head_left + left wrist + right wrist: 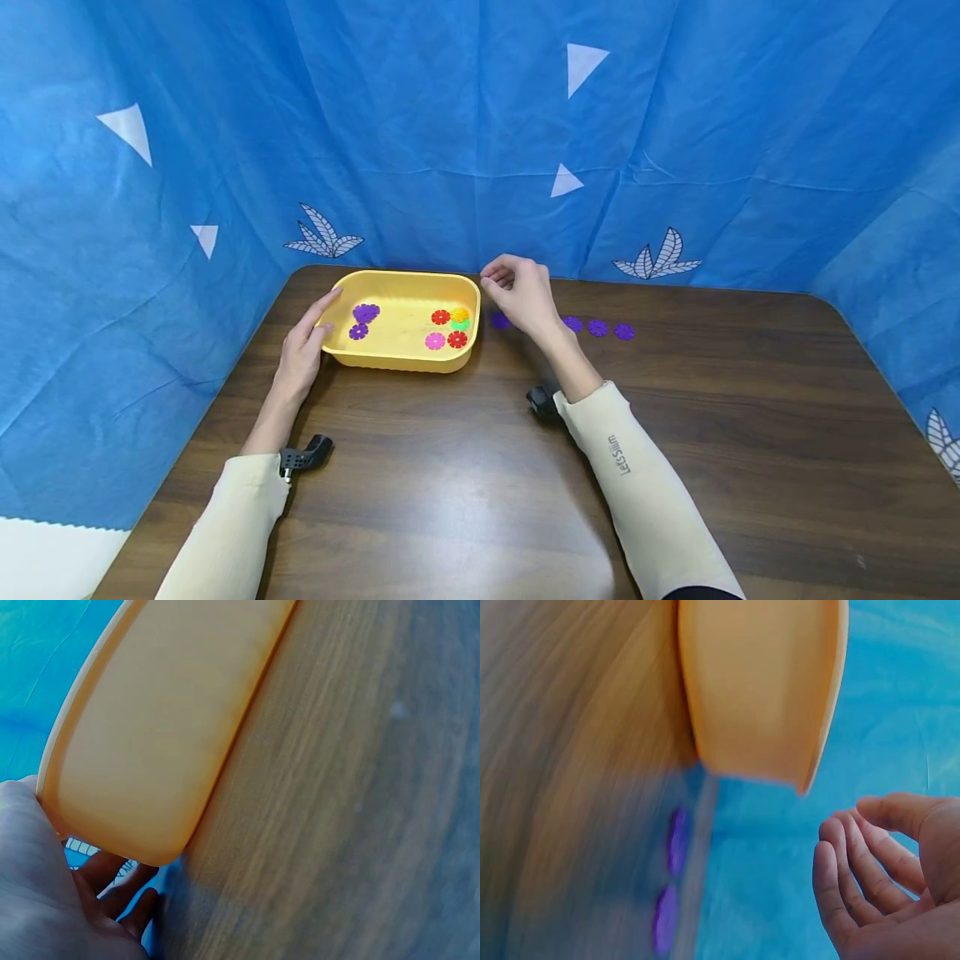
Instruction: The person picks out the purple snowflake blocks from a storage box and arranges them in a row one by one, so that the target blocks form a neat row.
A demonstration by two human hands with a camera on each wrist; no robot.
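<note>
At its left end, a yellow plastic basket (390, 362) is gripped by my left hand (302, 350). The left wrist view shows the thumb side at the rim and the fingers behind the end wall. My right hand (522, 293) hovers just off the basket's right end, fingers loosely bent, and in the right wrist view nothing shows between them. Purple snowflake discs (366, 313) lie in the basket's left part. Red discs (457, 339), a pink disc (435, 341), a yellow disc (459, 315) and a green disc (461, 326) lie in its right part.
Several purple discs (597, 328) form a row on the wooden table (420, 467) right of the basket, one partly behind the right hand. A blue curtain (420, 125) stands close behind the table's back edge. Black wrist cameras (306, 455) sit on both forearms.
</note>
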